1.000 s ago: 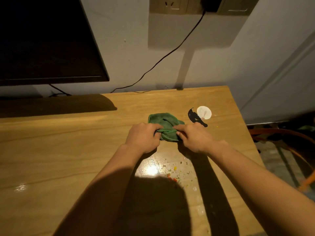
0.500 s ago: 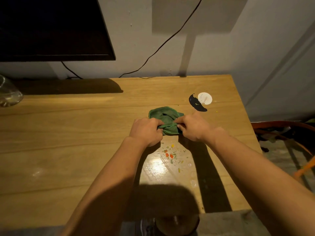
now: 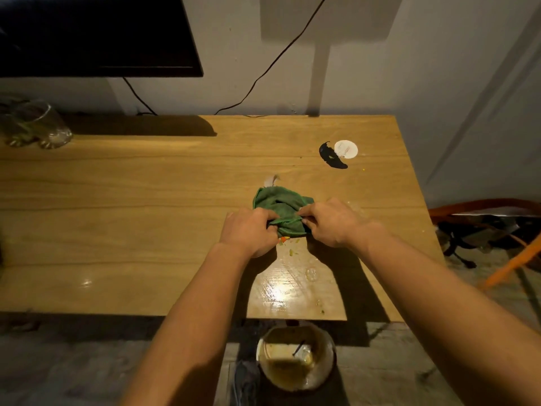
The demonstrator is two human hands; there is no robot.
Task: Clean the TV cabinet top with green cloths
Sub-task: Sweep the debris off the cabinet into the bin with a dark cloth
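Both hands were closed on one green cloth (image 3: 278, 203), which lay bunched on the wooden cabinet top (image 3: 146, 200), right of centre and nearer the front edge than the wall. The left hand (image 3: 250, 232) gripped the cloth's near left part with curled fingers. The right hand (image 3: 328, 222) pinched its near right part, thumb and fingers drawn together over a fold. A thin hem of the cloth ran between the two hands, and the knuckles of both sat low against the wood.

Just in front of the cloth, between the wrists, a few orange and yellow-green crumbs (image 3: 289, 247) lay on a shiny, wet-looking patch of the surface. A small white scrap (image 3: 270, 180) lay touching the cloth's far edge. Farther back and to the right lay a white disc (image 3: 346, 149) with a black smear (image 3: 330, 156) just beside it.

At the far left of the top stood a clear glass (image 3: 38, 124), near the wall. A dark TV (image 3: 96, 33) hung above the left half, and a black cable (image 3: 263, 74) ran down the wall behind the cabinet.

Below the front edge, on the floor, sat what looked like a round bowl (image 3: 295, 358) holding murky liquid, though the dim light made its contents hard to read. An orange frame (image 3: 512, 265) showed at the right, well apart from the cabinet.
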